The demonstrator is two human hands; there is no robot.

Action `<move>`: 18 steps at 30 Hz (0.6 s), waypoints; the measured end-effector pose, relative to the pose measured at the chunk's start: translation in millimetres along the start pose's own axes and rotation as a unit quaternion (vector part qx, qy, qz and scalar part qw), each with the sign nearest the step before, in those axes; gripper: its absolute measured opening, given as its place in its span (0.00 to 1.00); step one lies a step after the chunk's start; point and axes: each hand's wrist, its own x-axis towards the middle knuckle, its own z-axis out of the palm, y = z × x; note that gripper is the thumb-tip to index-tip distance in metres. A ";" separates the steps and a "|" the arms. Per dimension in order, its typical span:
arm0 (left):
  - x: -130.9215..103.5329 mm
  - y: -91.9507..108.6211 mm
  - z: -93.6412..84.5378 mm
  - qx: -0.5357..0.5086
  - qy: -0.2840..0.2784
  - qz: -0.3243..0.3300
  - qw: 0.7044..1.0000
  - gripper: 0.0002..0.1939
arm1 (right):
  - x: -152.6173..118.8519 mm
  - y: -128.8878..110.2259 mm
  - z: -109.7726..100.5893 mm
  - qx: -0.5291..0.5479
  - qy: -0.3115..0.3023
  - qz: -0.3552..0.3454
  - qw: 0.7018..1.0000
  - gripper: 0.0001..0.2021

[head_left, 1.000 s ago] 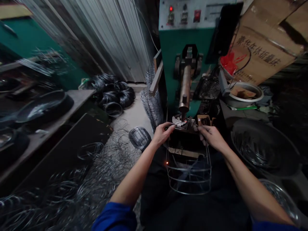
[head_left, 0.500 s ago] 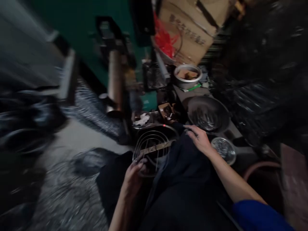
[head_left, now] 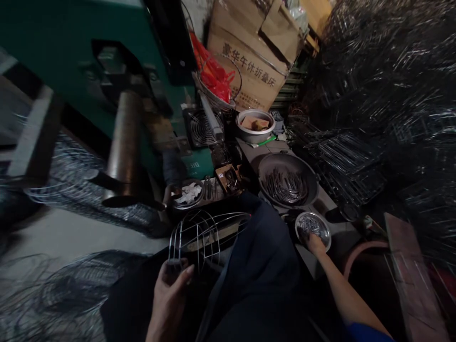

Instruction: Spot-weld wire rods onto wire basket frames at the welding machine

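My left hand [head_left: 173, 280] is closed on the near edge of a rounded wire frame [head_left: 199, 237]. Curved and straight metal wires form this frame, which stands over my lap. On the right, my right hand [head_left: 314, 241] reaches into a round metal bowl [head_left: 322, 228] of small shiny metal pieces. Its fingers are bent together among the pieces, and their tips are too dark to show what they grip. Just beyond the bowl, a wide grey pan [head_left: 312, 183] holds a bundle of curved metal rods [head_left: 287, 185].
A green machine with a thick metal cylinder [head_left: 124, 142] rises at left. Behind are a small fan [head_left: 201, 127], a white basin [head_left: 254, 135] and a cardboard box [head_left: 249, 61]. Wire racks [head_left: 349, 149] are heaped at right; more wire goods [head_left: 92, 280] lie on the floor left.
My right hand has moved from above my knee, right and nearer, into the metal bowl. My left hand has kept the wire frame, now tilted more upright. The view has shifted right.
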 end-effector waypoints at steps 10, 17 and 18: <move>-11.3 1.9 -7.5 0.190 0.039 0.247 0.949 0.24 | 7.2 -113.9 -64.7 0.208 0.070 -0.222 0.950 0.12; -16.5 8.7 -18.2 0.213 0.074 0.269 0.936 0.20 | -110.1 -302.6 -103.9 0.267 -0.104 -0.623 0.728 0.09; -17.9 10.9 -19.4 0.214 0.078 0.271 0.935 0.20 | -120.8 -317.3 -101.5 0.238 -0.100 -0.662 0.704 0.09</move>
